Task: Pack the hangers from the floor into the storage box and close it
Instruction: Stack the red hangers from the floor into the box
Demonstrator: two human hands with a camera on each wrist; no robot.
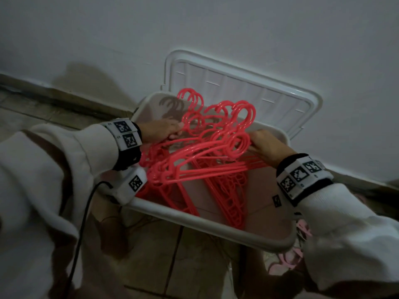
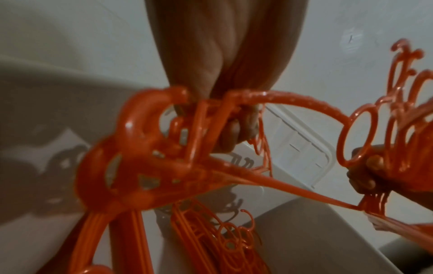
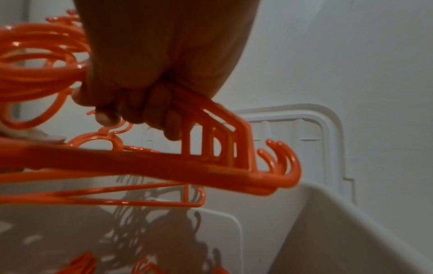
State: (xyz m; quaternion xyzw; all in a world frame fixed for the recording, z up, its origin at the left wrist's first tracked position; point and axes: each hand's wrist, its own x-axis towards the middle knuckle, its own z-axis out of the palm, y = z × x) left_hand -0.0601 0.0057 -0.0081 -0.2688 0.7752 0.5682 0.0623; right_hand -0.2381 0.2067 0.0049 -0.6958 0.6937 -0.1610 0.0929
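Note:
A bundle of pink-red plastic hangers (image 1: 207, 147) hangs over the open white storage box (image 1: 216, 228), hooks pointing toward the wall. My left hand (image 1: 166, 131) grips the bundle's left end (image 2: 150, 148), fingers curled round the bars. My right hand (image 1: 267, 147) grips the right end (image 3: 211, 163), fingers wrapped round the shoulders. More hangers (image 1: 228, 197) lie on the box floor (image 2: 211, 239). The white lid (image 1: 248, 87) stands raised behind the box, against the wall.
A white wall (image 1: 194, 29) with a brown skirting (image 1: 54, 96) lies behind the box. Pale pink hangers (image 1: 302, 231) sit on the tiled floor (image 1: 183, 266) right of the box, under my right sleeve. A black cable (image 1: 84, 223) trails from my left wrist.

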